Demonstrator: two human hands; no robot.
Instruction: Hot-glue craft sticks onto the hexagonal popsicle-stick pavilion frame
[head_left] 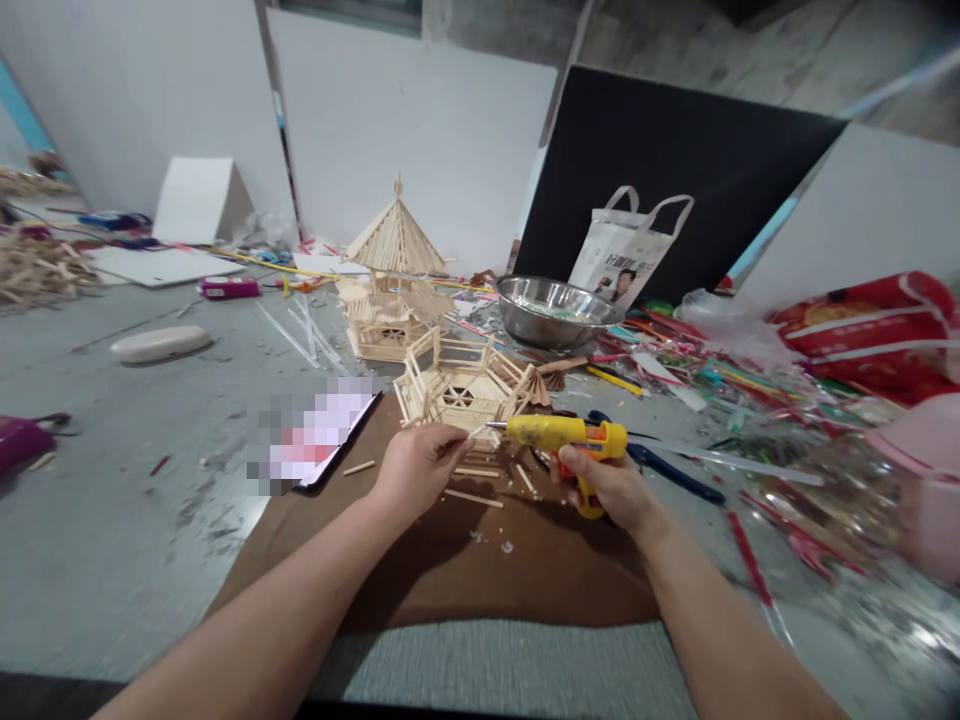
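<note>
My right hand (611, 488) grips a yellow and orange glue gun (559, 436), its nozzle pointing left. My left hand (417, 464) pinches a thin wooden stick (471, 434) right at the nozzle tip. Just behind both hands stands a small hexagonal fence-like frame of wooden sticks (461, 385). Further back is a finished stick pavilion with a pointed roof (390, 280). Loose sticks (474, 496) lie on the brown mat (465, 560) under my hands.
A phone with a blurred screen (319, 435) lies left of the mat. Blue-handled scissors (667, 465), a steel bowl (555, 310), a printed tote bag (626, 250), red packaging (870, 330) and scattered coloured sticks fill the right. A white case (160, 343) lies at left.
</note>
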